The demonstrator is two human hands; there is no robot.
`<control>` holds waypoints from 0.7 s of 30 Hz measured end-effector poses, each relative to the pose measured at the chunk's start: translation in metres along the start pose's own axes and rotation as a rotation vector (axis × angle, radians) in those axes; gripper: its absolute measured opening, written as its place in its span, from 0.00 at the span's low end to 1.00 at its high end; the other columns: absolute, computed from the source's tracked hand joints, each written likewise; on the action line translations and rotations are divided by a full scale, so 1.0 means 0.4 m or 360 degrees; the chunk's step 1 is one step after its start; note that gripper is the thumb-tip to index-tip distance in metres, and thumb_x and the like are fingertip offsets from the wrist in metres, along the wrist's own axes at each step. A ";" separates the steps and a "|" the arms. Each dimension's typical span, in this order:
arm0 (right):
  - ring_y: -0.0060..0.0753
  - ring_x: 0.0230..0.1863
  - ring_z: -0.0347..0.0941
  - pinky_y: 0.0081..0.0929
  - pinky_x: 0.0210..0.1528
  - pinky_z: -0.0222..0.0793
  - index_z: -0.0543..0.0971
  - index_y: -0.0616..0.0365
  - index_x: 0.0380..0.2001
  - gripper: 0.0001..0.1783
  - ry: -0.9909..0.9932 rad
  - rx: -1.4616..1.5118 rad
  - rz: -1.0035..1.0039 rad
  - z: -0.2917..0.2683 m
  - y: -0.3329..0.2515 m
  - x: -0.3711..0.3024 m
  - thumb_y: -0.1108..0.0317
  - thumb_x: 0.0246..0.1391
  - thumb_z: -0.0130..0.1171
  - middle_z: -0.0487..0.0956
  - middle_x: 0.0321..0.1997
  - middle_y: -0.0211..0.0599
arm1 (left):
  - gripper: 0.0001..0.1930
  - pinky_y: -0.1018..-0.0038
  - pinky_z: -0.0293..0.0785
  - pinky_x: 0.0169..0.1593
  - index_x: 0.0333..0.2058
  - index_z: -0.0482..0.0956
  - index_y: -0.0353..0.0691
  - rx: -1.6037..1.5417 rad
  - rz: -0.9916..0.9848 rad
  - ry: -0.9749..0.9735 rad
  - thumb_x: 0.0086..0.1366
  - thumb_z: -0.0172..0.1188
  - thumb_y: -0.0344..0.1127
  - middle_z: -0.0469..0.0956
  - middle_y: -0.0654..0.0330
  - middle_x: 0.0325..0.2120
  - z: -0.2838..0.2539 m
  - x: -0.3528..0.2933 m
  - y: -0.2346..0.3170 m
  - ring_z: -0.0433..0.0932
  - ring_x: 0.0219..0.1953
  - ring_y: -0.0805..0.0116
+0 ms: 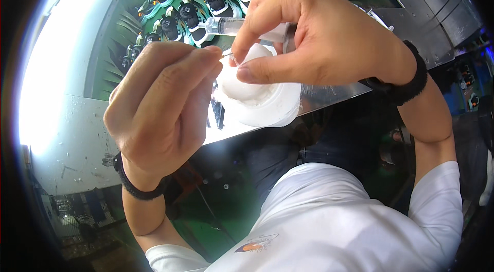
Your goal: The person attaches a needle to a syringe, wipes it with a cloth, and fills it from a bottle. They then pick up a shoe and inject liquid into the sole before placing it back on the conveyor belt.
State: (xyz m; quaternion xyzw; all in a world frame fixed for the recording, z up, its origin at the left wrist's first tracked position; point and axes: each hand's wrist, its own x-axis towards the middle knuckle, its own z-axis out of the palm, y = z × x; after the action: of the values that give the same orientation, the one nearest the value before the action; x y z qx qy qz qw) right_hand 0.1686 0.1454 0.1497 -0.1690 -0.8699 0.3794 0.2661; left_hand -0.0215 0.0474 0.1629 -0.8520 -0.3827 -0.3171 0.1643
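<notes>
Up close: syringe [242, 26] under right hand [329, 40] fingers [257, 20]; left hand [164, 102] adjacent.

A clear glossy plastic syringe [242, 26] lies above a matt white plastic tub [267, 105] on the scuffed, dull metal bench [72, 143].
</notes>
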 end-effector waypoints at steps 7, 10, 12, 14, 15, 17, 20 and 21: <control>0.33 0.22 0.73 0.27 0.31 0.69 0.81 0.60 0.24 0.10 0.0076 0.0022 -0.0187 0.016 0.030 0.005 0.65 0.40 0.59 0.76 0.19 0.43 | 0.10 0.80 0.69 0.28 0.32 0.77 0.28 -0.0199 -0.0150 -0.0183 0.49 0.59 0.13 0.75 0.54 0.26 -0.069 0.021 -0.014 0.73 0.26 0.69; 0.34 0.25 0.74 0.26 0.33 0.69 0.81 0.61 0.26 0.10 0.0121 0.0011 -0.0335 0.019 0.031 0.005 0.66 0.40 0.59 0.77 0.22 0.44 | 0.09 0.81 0.68 0.29 0.32 0.77 0.28 -0.0265 -0.0231 -0.0266 0.50 0.59 0.14 0.74 0.54 0.27 -0.078 0.031 -0.016 0.73 0.26 0.69; 0.34 0.27 0.74 0.26 0.34 0.69 0.80 0.63 0.27 0.11 0.0168 -0.0018 -0.0401 0.023 0.037 0.006 0.66 0.42 0.59 0.77 0.24 0.45 | 0.09 0.81 0.68 0.28 0.32 0.77 0.29 -0.0355 -0.0240 -0.0428 0.50 0.60 0.16 0.74 0.56 0.26 -0.061 0.032 -0.026 0.73 0.25 0.71; 0.31 0.27 0.74 0.25 0.34 0.69 0.80 0.63 0.28 0.12 0.0124 0.0014 -0.0362 0.019 0.045 0.003 0.64 0.44 0.60 0.78 0.25 0.43 | 0.08 0.80 0.68 0.26 0.31 0.78 0.31 -0.0360 -0.0245 -0.0458 0.49 0.60 0.17 0.73 0.57 0.24 -0.041 0.036 -0.028 0.73 0.24 0.72; 0.28 0.27 0.74 0.23 0.34 0.69 0.80 0.64 0.29 0.13 0.0086 0.0038 -0.0316 0.016 0.050 -0.003 0.63 0.46 0.60 0.78 0.25 0.41 | 0.08 0.80 0.68 0.25 0.30 0.78 0.31 -0.0380 -0.0202 -0.0496 0.49 0.60 0.17 0.73 0.58 0.23 -0.032 0.038 -0.030 0.73 0.23 0.72; 0.24 0.30 0.71 0.21 0.34 0.66 0.81 0.62 0.31 0.11 0.0050 0.0216 -0.0205 0.016 0.059 -0.018 0.65 0.48 0.61 0.76 0.27 0.36 | 0.07 0.79 0.66 0.23 0.28 0.79 0.32 -0.0402 -0.0162 -0.0558 0.49 0.60 0.17 0.73 0.58 0.22 -0.026 0.047 -0.028 0.73 0.21 0.71; 0.21 0.31 0.68 0.18 0.35 0.63 0.81 0.60 0.35 0.10 0.0020 0.0511 -0.0100 0.020 0.078 -0.030 0.67 0.50 0.61 0.74 0.29 0.31 | 0.07 0.78 0.66 0.23 0.29 0.79 0.32 -0.0384 0.0036 -0.0587 0.48 0.61 0.17 0.72 0.58 0.22 -0.020 0.057 -0.046 0.73 0.21 0.70; 0.21 0.31 0.68 0.18 0.35 0.62 0.81 0.60 0.36 0.11 0.0041 0.0617 -0.0108 0.019 0.082 -0.033 0.67 0.51 0.61 0.74 0.28 0.31 | 0.07 0.78 0.66 0.23 0.29 0.79 0.32 -0.0386 0.0039 -0.0590 0.48 0.61 0.17 0.72 0.58 0.22 -0.018 0.059 -0.047 0.73 0.21 0.70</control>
State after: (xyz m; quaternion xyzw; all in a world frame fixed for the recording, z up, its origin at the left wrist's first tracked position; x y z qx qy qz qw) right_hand 0.1779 0.1559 0.1165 -0.0900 -0.7822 0.5286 0.3172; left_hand -0.0266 0.0690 0.1847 -0.9139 -0.3549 -0.1968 -0.0088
